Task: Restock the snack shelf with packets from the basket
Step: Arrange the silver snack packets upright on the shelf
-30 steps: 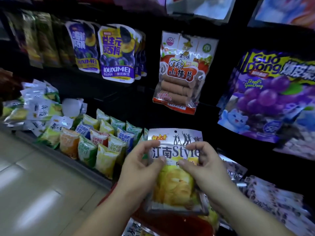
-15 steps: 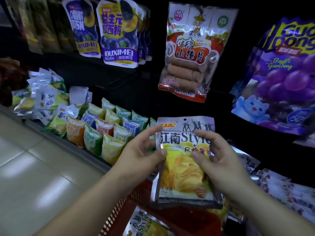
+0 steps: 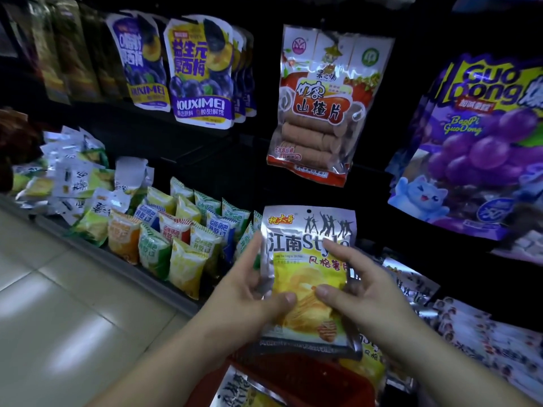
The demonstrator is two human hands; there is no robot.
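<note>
I hold a silver and yellow potato chip packet (image 3: pixel 305 259) upright in front of the dark snack shelf (image 3: pixel 205 160). My left hand (image 3: pixel 249 295) grips its left edge with the thumb across the front. My right hand (image 3: pixel 361 289) holds its right side, thumb on the yellow picture, fingers spread at the edge. Below the packet is the red basket (image 3: pixel 308 374), with more of the same packets (image 3: pixel 238 389) lying in it.
Small colourful snack bags (image 3: pixel 176 230) stand in rows on the low shelf to the left. Purple plum bags (image 3: pixel 199 71), a hawthorn slice bag (image 3: pixel 320 110) and a big grape jelly bag (image 3: pixel 482 148) hang above. Silver packets (image 3: pixel 411 283) lie at right. Tiled floor (image 3: pixel 58 304) at left.
The packet has risen from the basket toward the shelf. Both hands have slid lower on it, so the thumbs now lie on its yellow middle.
</note>
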